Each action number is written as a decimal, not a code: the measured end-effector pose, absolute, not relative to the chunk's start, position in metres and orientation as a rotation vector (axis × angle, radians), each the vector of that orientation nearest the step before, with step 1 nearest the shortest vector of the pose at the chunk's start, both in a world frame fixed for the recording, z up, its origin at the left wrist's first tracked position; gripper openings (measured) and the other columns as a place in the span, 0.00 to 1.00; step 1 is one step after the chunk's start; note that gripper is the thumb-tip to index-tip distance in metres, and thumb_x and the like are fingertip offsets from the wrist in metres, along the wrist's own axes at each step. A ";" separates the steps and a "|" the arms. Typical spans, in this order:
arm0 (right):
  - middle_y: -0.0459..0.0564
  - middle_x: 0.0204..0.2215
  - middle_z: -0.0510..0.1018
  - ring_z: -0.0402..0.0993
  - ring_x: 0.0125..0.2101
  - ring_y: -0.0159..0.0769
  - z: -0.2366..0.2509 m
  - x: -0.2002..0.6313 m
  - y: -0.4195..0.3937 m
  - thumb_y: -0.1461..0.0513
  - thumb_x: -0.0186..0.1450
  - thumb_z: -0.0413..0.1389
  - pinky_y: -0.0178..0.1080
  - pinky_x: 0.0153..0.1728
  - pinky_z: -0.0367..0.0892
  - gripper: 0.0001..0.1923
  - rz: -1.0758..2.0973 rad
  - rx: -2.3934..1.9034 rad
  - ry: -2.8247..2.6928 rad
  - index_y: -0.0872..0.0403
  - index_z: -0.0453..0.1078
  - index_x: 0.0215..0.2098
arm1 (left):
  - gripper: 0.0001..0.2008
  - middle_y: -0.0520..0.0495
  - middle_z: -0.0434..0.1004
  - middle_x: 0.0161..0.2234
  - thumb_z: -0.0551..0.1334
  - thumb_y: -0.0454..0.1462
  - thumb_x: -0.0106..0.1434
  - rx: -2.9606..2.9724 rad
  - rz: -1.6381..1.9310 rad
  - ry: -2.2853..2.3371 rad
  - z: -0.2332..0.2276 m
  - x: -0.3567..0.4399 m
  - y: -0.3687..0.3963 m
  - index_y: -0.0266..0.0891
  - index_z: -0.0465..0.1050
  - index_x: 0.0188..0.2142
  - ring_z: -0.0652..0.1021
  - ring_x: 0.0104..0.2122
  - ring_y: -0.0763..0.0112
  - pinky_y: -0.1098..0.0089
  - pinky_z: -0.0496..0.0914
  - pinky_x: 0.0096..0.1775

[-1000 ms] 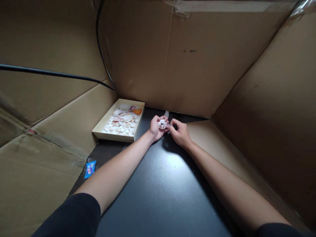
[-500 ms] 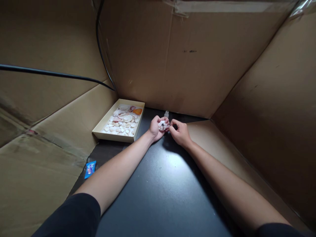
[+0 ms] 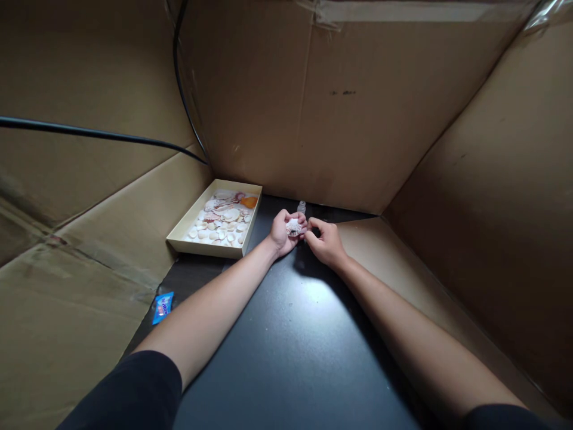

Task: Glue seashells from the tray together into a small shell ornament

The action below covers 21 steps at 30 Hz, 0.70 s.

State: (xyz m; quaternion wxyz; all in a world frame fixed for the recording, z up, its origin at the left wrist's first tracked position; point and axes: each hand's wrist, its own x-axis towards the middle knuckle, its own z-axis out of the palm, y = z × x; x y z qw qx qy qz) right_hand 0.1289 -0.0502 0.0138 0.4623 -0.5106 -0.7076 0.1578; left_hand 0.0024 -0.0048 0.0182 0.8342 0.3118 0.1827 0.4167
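My left hand is closed around a white seashell with ridges and dark markings, its fingers curled under and behind it. Just to the right, my right hand has thumb and forefinger pinched together close to the shell's edge. Whatever sits in that pinch is too small to make out. A dark patch shows at the shell's lower edge. Behind the left fingertips stands a small clear bottle, its lower part hidden by the hand.
A cream tray of several shells and an orange piece stands left of the hands. On the dark table lies a blue wrapped packet by my left forearm. Cardboard walls surround the table; a black cable crosses at left.
The dark patch on the shell now shows lower, near its bottom edge, instead of around its middle. My right hand has shifted very slightly left; both hands otherwise stay in place.
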 end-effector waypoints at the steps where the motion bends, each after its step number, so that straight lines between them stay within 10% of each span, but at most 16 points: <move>1: 0.42 0.19 0.68 0.60 0.21 0.27 0.014 0.129 -0.050 0.59 0.56 0.51 0.31 0.27 0.55 0.08 0.379 -1.266 -1.717 0.55 0.64 0.22 | 0.10 0.47 0.58 0.20 0.47 0.36 0.55 0.666 0.883 0.383 0.018 0.002 -0.005 0.37 0.59 0.20 0.65 0.18 0.72 0.73 0.61 0.20; 21: 0.42 0.18 0.65 0.58 0.21 0.27 0.014 0.131 -0.049 0.60 0.55 0.50 0.31 0.26 0.54 0.08 0.435 -1.249 -1.659 0.55 0.61 0.21 | 0.08 0.48 0.58 0.20 0.48 0.35 0.53 0.734 0.866 0.373 0.015 0.002 -0.003 0.36 0.60 0.20 0.64 0.19 0.73 0.73 0.62 0.21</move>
